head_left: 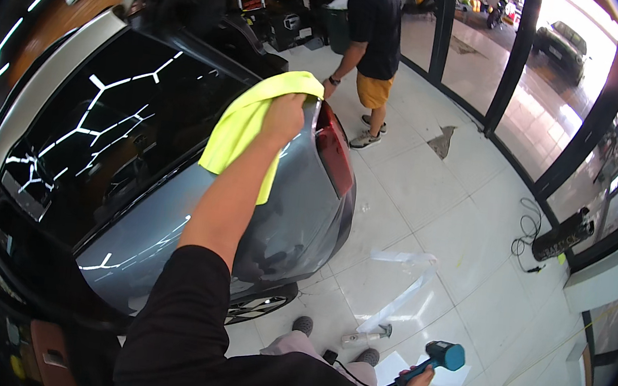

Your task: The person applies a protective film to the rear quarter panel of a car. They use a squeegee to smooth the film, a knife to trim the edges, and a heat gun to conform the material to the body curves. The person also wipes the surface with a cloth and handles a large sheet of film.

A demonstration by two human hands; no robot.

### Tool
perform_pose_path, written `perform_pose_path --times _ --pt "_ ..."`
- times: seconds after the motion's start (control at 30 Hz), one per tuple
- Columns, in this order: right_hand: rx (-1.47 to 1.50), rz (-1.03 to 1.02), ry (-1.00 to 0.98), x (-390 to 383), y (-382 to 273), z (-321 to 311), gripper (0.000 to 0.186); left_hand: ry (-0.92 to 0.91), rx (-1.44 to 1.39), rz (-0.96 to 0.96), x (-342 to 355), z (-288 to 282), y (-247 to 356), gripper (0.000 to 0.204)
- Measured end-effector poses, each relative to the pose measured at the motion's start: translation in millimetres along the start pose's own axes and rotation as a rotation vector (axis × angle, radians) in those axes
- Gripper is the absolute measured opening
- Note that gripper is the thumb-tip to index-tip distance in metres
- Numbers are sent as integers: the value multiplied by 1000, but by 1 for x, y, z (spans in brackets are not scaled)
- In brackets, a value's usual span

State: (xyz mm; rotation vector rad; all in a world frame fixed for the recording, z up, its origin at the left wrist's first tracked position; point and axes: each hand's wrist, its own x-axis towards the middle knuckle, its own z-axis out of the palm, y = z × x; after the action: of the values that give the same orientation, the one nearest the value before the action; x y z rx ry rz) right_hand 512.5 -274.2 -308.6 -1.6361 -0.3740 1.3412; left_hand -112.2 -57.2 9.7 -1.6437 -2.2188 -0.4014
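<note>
My left hand (285,115) grips a bright yellow cloth (236,129) draped over the rear corner of a grey car (291,217), beside its red tail light (334,150). The fingertips are partly hidden by the cloth's folds. The car's dark rear window (137,107) lies to the left, with lights reflected in it. At the lower right, my right hand (416,381) is closed around the handle of a teal-and-black heat gun (445,356), whose black cord (357,383) runs leftward across my body.
Another person (369,49) stands behind the car corner, one hand near the cloth. On the tiled floor are clear film strips (396,300), a spray bottle (358,339), white sheets (455,378) and, rightward, a black cylinder (560,238) with a coiled cord. Glass doors (464,74) line the right side.
</note>
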Motion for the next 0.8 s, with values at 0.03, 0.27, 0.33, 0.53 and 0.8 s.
perform_pose_path --times 0.03,0.27,0.33,0.53,0.8 --pt "17 8 -13 -5 0 6 30 163 -58 59 -14 12 -2 32" --pt "-98 27 -362 11 0 24 25 320 -118 -194 -222 16 16 35" --pt "-173 29 -491 28 -18 29 20 307 -295 -470 -307 21 18 20" --pt "-476 78 -898 44 -54 58 20 194 -738 -1313 -596 40 103 17" --pt "-1359 -334 -1397 -20 42 113 58 144 -630 -1602 -825 -9 278 17"
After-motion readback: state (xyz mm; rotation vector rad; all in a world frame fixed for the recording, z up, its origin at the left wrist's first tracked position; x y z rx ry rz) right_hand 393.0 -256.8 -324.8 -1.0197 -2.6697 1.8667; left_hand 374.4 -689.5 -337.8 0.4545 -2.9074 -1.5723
